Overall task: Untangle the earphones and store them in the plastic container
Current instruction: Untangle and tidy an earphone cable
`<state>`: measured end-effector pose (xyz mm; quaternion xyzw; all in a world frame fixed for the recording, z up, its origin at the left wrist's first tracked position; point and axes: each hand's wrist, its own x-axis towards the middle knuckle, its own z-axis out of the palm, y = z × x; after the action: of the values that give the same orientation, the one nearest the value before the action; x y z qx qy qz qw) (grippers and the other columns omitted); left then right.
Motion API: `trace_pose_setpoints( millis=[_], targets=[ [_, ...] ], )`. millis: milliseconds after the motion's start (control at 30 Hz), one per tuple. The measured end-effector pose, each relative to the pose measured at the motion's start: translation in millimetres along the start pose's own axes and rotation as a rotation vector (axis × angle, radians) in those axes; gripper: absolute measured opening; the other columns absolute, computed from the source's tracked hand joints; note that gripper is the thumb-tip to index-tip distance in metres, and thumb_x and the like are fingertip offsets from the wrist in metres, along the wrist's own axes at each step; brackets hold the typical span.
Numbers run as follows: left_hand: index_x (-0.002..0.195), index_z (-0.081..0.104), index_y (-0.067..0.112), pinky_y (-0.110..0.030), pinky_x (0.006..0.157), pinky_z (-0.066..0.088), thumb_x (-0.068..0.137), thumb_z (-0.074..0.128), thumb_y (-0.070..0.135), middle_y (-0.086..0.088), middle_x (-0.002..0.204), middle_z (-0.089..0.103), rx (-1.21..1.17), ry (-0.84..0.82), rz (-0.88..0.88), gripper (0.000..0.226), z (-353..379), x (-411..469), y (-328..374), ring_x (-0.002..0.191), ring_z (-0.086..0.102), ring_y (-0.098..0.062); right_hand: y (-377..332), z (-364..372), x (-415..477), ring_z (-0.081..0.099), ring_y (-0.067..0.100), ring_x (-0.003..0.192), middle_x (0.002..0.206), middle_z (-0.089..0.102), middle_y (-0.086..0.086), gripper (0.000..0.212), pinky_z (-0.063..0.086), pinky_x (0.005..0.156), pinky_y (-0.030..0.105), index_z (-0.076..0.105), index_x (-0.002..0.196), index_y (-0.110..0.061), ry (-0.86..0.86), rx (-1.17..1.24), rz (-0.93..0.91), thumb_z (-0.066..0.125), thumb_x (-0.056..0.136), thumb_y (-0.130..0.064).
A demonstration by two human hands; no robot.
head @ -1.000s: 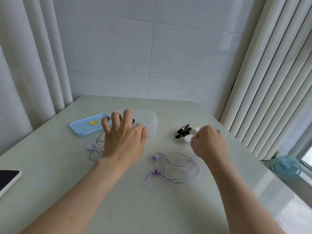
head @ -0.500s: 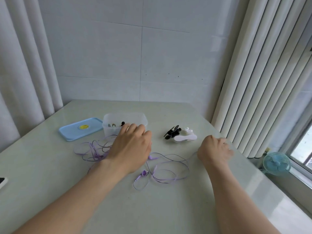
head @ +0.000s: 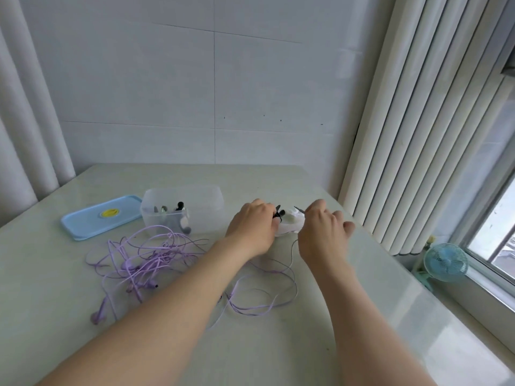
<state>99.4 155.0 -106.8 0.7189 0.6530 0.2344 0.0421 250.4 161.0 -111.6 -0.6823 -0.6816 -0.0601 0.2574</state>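
A black and white earphone bundle (head: 287, 221) lies on the table to the right of the clear plastic container (head: 206, 199). My left hand (head: 250, 229) curls over the bundle's left, black end. My right hand (head: 323, 229) pinches a thin dark piece at its right end, and a thin dark wire (head: 292, 252) hangs below. A tangled heap of purple earphones (head: 145, 254) lies in front of the container. Another purple earphone cable (head: 262, 291) loops between my forearms. Some earphones (head: 174, 211) are inside the container.
The container's blue lid (head: 100, 217) lies to its left. White curtains (head: 412, 135) hang at the table's right edge, and a small blue fan (head: 446, 261) stands on the floor beyond it. A tiled wall (head: 211, 93) backs the table.
My left hand left the purple cable near the container and moved right onto the black and white bundle. My right hand came forward and left to the bundle's other end.
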Motion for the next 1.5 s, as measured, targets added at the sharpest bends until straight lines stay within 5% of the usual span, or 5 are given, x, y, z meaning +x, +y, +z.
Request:
trace_pose_setpoints(
  millis=[433,733,1033,1233,1500],
  targets=[
    [0.063,0.04,0.01,-0.034,0.053,0.029,0.098,0.051,0.033,-0.021,0.069,0.053,-0.143,0.181,-0.29,0.044,-16.8,16.1,6.0,0.067,0.047,-0.031,-15.0,0.2,-0.3,0.053,0.031,0.071,0.071,0.061,-0.001,0.027,0.034,0.072,0.041,0.054,0.108,-0.012,0.186,0.465,-0.157,0.04,0.113,-0.035],
    [0.121,0.054,-0.004,-0.045,0.088,0.064,0.102,0.058,-0.006,-0.025,0.102,0.074,-1.477,0.044,-0.311,0.019,-61.3,-53.5,-16.9,0.088,0.076,-0.032,-56.0,-8.9,-27.9,0.053,0.02,0.072,0.078,0.063,-0.001,0.009,0.041,0.061,0.04,0.057,0.108,-0.016,0.238,0.683,-0.397,0.05,0.11,-0.022],
    [0.123,0.07,0.006,-0.061,0.11,0.05,0.107,0.045,0.001,-0.012,0.115,0.078,-1.264,-0.1,-0.157,0.031,-72.1,-95.6,-39.5,0.109,0.072,-0.028,-79.4,-14.8,-52.0,0.063,0.016,0.078,0.084,0.067,-0.011,0.007,0.055,0.069,0.043,0.071,0.097,-0.021,0.241,0.741,-0.565,0.069,0.1,-0.027],
    [0.108,0.074,0.005,-0.055,0.101,0.053,0.109,0.042,0.021,-0.027,0.115,0.071,-1.468,-0.051,-0.255,0.035,-69.0,-101.3,-42.5,0.098,0.066,-0.027,-84.9,-24.5,-57.0,0.065,0.006,0.066,0.062,0.066,-0.015,0.019,0.045,0.064,0.011,0.072,0.08,-0.026,0.1,0.858,-0.339,0.087,0.084,-0.038],
    [0.122,0.074,0.006,-0.038,0.087,0.051,0.109,0.053,0.026,-0.004,0.102,0.071,-1.469,0.059,-0.255,0.032,-70.2,-99.7,-46.6,0.098,0.071,-0.02,-78.0,-29.9,-48.5,0.076,0.017,0.076,0.085,0.08,-0.004,0.006,0.063,0.077,0.041,0.079,0.097,-0.012,-0.169,1.163,-0.289,0.073,0.098,-0.012]
  ],
)
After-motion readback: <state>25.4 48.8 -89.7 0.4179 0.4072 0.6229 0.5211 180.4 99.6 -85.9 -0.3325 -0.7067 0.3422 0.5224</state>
